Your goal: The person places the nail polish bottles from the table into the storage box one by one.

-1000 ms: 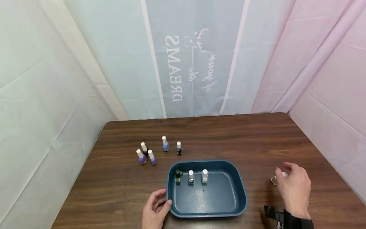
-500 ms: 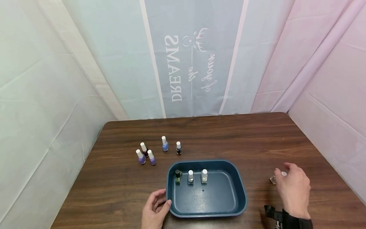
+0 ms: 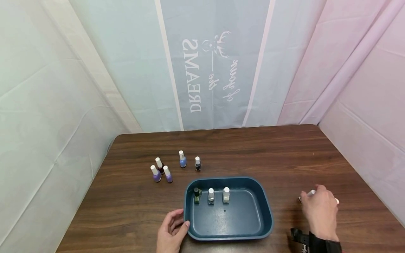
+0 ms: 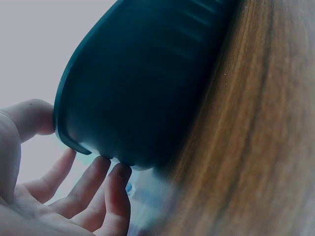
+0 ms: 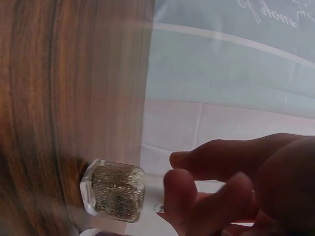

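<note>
Head view: the left hand (image 3: 172, 230) held the tray (image 3: 240, 219); the right hand (image 3: 320, 209) was well right of it. Left wrist: fingers (image 4: 115, 199) pinched its wall (image 4: 113, 98). Right wrist: a glitter bottle (image 5: 118, 192) stood upright on the tabletop (image 5: 29, 88), cap (image 5: 153, 193) toward bent fingers (image 5: 216, 157); whether gripped, I couldn't tell.

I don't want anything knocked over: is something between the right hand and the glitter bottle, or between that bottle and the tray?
Nothing visible separates the right hand from the glitter bottle; the fingers are at its white cap. Toward the tray, only table shows between; the tray's raised right wall would likely need clearing.
</note>
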`<state>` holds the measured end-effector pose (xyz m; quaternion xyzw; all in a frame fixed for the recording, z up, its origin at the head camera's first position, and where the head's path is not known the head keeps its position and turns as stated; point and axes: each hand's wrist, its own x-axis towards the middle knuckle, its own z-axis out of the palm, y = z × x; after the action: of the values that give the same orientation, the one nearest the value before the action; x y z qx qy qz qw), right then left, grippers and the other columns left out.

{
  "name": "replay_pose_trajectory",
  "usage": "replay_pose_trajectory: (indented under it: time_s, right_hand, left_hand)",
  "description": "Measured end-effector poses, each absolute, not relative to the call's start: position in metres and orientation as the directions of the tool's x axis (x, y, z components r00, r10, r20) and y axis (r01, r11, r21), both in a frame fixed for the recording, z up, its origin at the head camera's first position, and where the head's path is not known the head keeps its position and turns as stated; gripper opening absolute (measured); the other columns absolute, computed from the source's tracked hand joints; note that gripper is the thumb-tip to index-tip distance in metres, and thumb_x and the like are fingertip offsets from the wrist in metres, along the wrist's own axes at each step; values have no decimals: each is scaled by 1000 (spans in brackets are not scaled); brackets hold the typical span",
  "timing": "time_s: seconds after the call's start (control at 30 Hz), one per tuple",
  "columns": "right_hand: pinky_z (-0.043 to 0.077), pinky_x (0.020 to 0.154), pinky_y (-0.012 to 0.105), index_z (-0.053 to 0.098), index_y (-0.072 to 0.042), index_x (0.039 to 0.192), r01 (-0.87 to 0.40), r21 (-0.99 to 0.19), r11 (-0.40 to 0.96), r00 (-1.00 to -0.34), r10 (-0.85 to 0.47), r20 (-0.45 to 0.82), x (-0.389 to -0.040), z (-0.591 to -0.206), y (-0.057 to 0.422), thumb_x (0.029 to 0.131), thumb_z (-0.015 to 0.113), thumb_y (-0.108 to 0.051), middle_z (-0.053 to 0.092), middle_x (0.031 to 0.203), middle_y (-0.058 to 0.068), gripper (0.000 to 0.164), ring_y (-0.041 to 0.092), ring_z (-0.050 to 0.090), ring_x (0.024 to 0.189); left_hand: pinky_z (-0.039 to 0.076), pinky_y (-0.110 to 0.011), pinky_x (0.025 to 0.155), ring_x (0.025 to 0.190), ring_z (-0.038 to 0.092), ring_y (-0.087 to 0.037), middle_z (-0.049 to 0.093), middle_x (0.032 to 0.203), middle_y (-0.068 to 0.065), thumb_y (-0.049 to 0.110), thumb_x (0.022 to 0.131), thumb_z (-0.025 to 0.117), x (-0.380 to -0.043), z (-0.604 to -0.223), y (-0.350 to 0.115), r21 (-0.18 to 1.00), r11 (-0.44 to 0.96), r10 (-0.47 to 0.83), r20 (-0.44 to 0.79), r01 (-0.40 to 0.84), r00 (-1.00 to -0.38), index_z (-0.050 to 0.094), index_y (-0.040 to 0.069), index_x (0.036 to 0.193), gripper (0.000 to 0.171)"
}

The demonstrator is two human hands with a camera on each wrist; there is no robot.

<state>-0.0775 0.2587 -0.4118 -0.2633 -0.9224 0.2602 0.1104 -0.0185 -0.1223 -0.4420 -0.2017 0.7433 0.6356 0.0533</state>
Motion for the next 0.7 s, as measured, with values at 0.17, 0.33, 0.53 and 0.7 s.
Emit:
replay_pose_trajectory:
  time_s: [0.17, 0.33, 0.53, 0.7]
  right_hand:
    - [39, 76, 63, 50, 22, 113, 418, -530, 738, -839, 538, 88, -77, -416, 258, 81, 60, -9, 53, 103, 46, 45, 61, 50, 92]
    - [40, 76, 62, 51, 22, 112, 399, -521, 754, -853, 514, 91, -80, -419, 259, 80, 61, -7, 55, 100, 45, 44, 60, 51, 92]
    - [41, 79, 59, 52, 22, 112, 408, -529, 744, -856, 513, 61, -81, -420, 257, 81, 61, -4, 58, 101, 43, 42, 56, 55, 92]
    - [42, 80, 59, 50, 21, 116, 440, -538, 718, -844, 536, 25, -81, -421, 257, 83, 60, -4, 57, 106, 43, 43, 55, 55, 95]
  left_hand:
    - [54, -24, 79, 101, 64, -20, 63, 120, -13, 11, 83, 74, -18, -442, -123, 921, 111, -228, -342, -373, -912, 56, 5, 124, 44]
    - [54, -24, 79, 100, 64, -20, 63, 119, -13, 10, 83, 74, -18, -442, -122, 925, 107, -232, -334, -365, -914, 56, 4, 123, 44]
    - [54, -24, 78, 100, 64, -20, 63, 119, -13, 9, 83, 73, -18, -442, -122, 926, 106, -235, -330, -362, -914, 57, 4, 123, 43]
    - [54, -23, 78, 100, 64, -20, 63, 119, -13, 9, 83, 73, -18, -442, -122, 927, 106, -235, -329, -361, -915, 56, 4, 123, 43]
